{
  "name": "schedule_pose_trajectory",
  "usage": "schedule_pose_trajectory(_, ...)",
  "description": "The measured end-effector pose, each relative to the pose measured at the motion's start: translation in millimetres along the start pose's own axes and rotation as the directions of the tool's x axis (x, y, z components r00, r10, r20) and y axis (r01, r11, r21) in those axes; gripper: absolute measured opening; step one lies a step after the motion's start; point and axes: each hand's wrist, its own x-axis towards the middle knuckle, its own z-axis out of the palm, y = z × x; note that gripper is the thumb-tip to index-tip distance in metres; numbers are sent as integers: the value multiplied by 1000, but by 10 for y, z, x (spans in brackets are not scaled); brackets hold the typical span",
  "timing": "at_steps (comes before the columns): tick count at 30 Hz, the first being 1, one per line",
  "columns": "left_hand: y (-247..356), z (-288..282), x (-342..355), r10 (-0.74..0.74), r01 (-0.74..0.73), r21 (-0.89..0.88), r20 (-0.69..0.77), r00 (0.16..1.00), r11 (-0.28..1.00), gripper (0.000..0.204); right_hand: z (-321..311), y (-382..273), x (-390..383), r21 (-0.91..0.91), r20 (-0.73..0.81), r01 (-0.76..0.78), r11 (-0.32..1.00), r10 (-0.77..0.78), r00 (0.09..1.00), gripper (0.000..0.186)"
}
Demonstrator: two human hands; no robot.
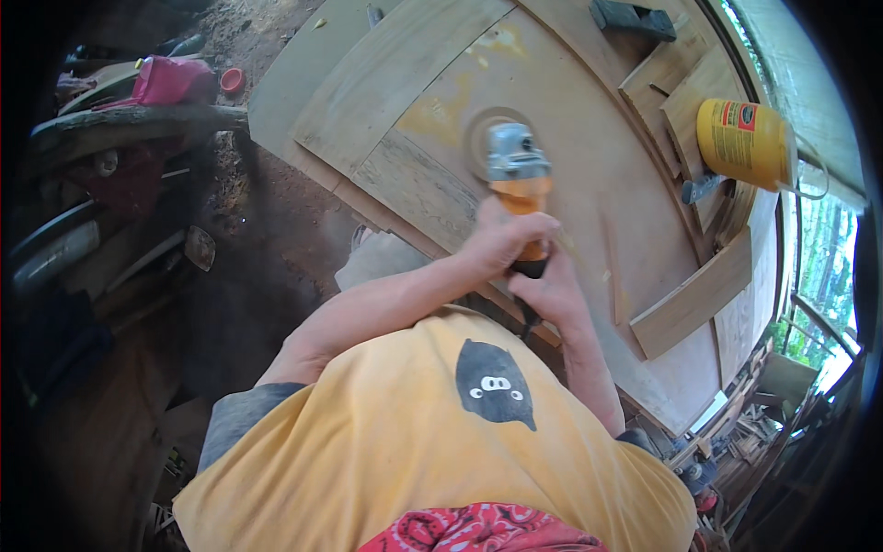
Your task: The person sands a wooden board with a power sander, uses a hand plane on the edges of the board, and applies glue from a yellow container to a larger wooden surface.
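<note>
Both my hands are wrapped round an orange angle grinder (522, 187) with a silver gear head. My left hand (501, 235) grips its body just behind the head. Lower down, by the black rear end and cord, my right hand (550, 287) closes round the handle. A round disc (476, 138), blurred at its rim, lies at the head over a wooden panel (561, 110); whether it touches the wood I cannot tell. Yellowish patches (437, 112) mark the panel left of the disc.
A yellow plastic tub (736, 143) with a handle lies tilted at the right, beside loose wooden boards (694, 294). A dark block-like tool (633, 18) rests at the far right. Left, beyond the panel's edge, are a pink container (175, 81), a red lid (232, 80) and dirt ground.
</note>
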Motion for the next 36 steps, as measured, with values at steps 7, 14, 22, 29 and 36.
schedule_pose_trajectory(7, 100, 64, 341, -79, 56, -254, -82, 993, 966, 16, -135, 28, 283, 6, -82, 1, 1000, -1, 997, 54)
schedule_pose_trajectory(14, 567, -656, 279, -68, 42, -213, -118, 991, 976, 16, 513, -415, 615, -207, -77, 70, 976, -88, 993, 60)
schedule_pose_trajectory(22, 970, -680, 1319, -198, 202, -56, 65, 978, 978, 19, 255, -764, 1193, 75, -234, -7, 997, 25, 972, 54)
schedule_pose_trajectory(29, 1121, -800, 1385, -213, 221, -43, 135, 968, 974, 22, 439, -862, 1315, -16, -315, 71, 997, -73, 946, 44)
schedule_pose_trajectory(36, 1112, -884, 1790, -215, 228, -82, 147, 965, 970, 23, 267, -901, 1686, 101, -285, 49, 994, -18, 958, 30)
